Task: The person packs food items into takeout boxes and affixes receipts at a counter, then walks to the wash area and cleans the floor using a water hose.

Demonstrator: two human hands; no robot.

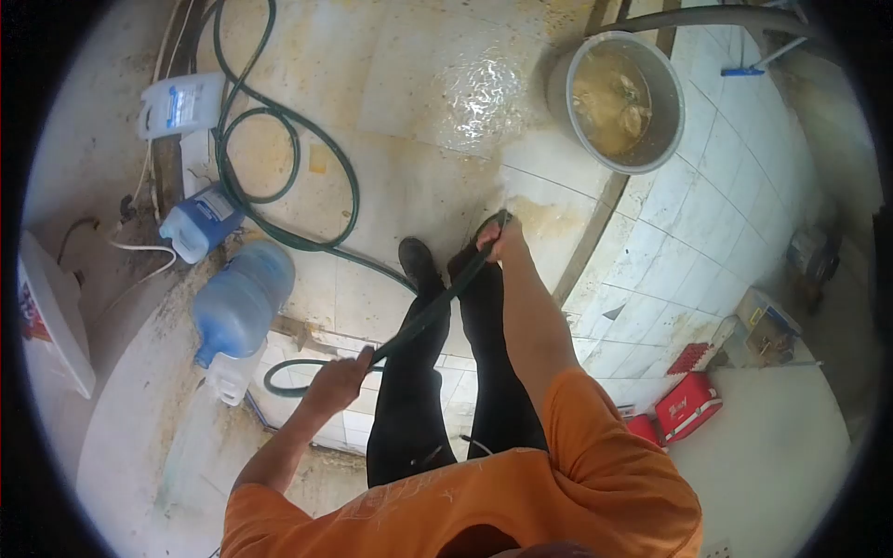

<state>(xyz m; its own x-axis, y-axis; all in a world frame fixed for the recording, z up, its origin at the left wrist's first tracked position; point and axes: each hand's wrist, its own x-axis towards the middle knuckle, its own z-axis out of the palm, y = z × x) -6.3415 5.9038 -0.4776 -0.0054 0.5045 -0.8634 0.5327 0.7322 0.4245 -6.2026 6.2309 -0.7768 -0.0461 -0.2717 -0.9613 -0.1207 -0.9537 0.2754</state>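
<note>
A dark green garden hose (423, 321) runs slantwise across the front of my legs. My right hand (503, 238) is closed around it close to its end, above my right shoe. Lower and to the left, my left hand (340, 382) grips the same hose farther back. From there the hose loops beside my leg and lies in wide coils on the tiled floor at the upper left. A grey bucket (672, 102) stands ahead to the right, holding cloudy yellowish liquid with pale lumps in it. Wet floor (479, 98) shines to the left of the bucket.
Along the left wall are a white jug (183, 105), a blue-filled jug (202, 223) and a large blue water bottle (234, 302) on its side. A red box (688, 406) sits at the right. A thick grey pipe (693, 17) passes behind the bucket.
</note>
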